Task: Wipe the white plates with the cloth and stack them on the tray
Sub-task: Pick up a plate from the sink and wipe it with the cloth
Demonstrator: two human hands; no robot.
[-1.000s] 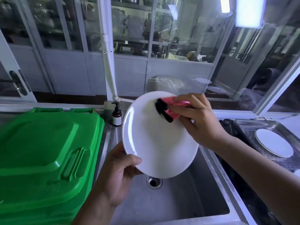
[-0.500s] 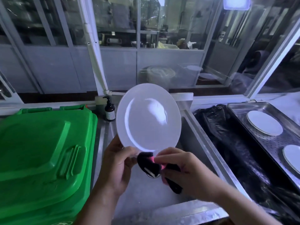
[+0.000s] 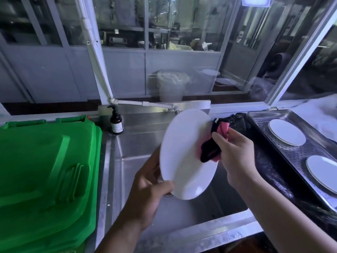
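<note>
white plate [image 3: 184, 161] held tilted, nearly on edge, above the steel sink [image 3: 142, 147]. left hand [image 3: 145, 194] grips its lower rim, thumb curled over the front face, the remaining fingers hidden behind the plate. right hand [image 3: 235, 156] has its fingers clenched round a pink-and-black cloth [image 3: 213, 143], which presses against the plate's right edge. two more white plates [image 3: 286, 132] lie flat and apart on the perforated metal tray [image 3: 264, 115] at right. green bin lid [image 3: 45, 172] at left; pump bottle [image 3: 116, 122] beside the sink.
</note>
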